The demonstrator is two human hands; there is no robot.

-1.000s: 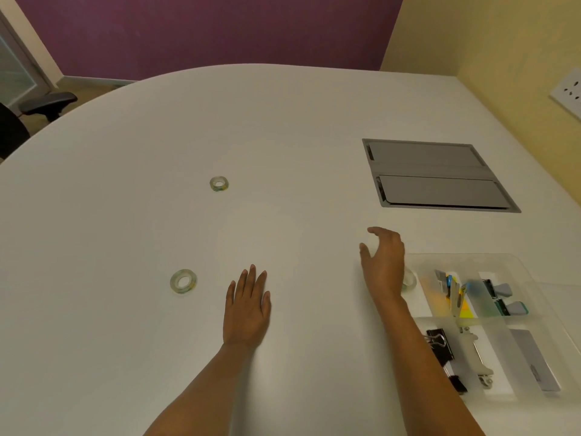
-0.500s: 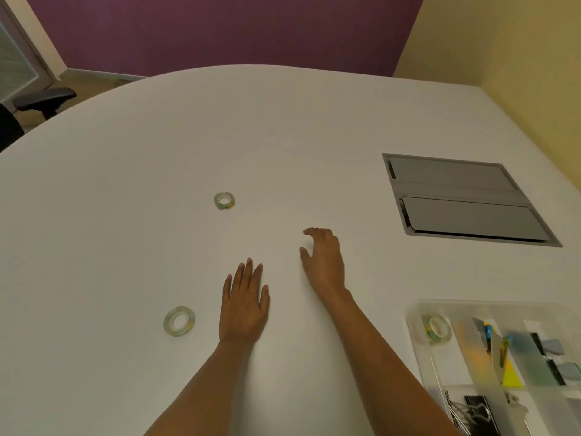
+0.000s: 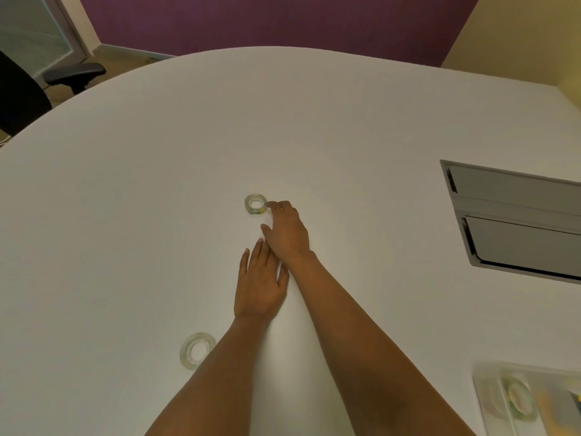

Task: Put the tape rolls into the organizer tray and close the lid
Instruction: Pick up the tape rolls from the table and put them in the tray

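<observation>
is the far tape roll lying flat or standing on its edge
Lying flat. The far tape roll shows its round face and open core straight up from the table; the right hand reaches it with its fingertips at the rim.

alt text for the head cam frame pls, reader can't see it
The right hand reaches across a white table, fingers at the edge of a tape roll, while the left hand lies flat. A second roll lies near the left forearm, and a third sits in the blurred tray at lower right.
</observation>
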